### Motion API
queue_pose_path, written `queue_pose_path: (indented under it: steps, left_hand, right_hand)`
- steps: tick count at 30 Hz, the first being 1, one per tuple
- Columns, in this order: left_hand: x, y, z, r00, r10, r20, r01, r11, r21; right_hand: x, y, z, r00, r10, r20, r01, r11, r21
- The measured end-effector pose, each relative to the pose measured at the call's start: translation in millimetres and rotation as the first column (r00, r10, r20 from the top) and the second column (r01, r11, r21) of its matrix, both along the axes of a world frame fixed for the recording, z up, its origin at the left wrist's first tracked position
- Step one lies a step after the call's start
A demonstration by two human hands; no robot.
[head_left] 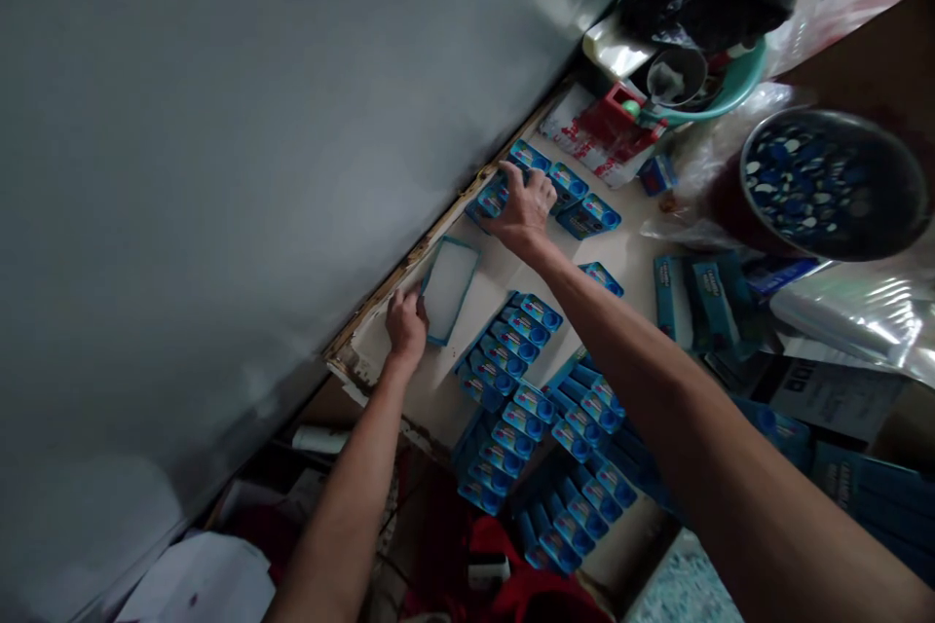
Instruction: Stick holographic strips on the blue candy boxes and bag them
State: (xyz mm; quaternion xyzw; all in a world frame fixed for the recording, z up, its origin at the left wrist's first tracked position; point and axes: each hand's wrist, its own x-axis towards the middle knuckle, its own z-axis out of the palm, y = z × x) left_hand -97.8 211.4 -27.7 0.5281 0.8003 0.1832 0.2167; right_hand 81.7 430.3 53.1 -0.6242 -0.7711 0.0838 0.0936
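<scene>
My left hand rests on the white table near the wall, its fingers closed on the lower corner of a flat blue-rimmed white tray. My right hand reaches farther along the wall, fingers curled down over a cluster of small blue packets. Rows of the same blue packets lie overlapping between my arms and toward the near table edge.
A grey wall runs along the left side of the table. At the back right stand a round metal bowl of blue and white pieces, a teal basin, black bags and clear plastic. Blue boxes lie to the right.
</scene>
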Motion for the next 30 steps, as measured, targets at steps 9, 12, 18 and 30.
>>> queue_pose_path:
  steps: [9,12,18,30]
  left_hand:
    - [-3,-2,0.7,0.997,-0.038,0.070,0.036,0.999,0.037]
    - [-4,1,-3.7,0.996,-0.058,0.072,0.054,0.997,0.059]
    - [-6,13,-17.3,0.999,-0.013,0.047,0.011,0.999,0.035]
    - [-41,-43,-5.5,0.974,0.223,0.047,-0.228,0.955,0.189]
  right_hand:
    - [-16,-100,29.0,0.947,0.271,-0.174,-0.293,0.949,-0.117]
    - [-29,-106,17.2,0.961,0.267,-0.071,-0.276,0.946,-0.172]
    - [-42,-104,2.9,0.918,0.396,-0.002,-0.391,0.905,-0.167]
    - [87,-18,25.7,0.994,-0.048,-0.100,0.055,0.997,0.062]
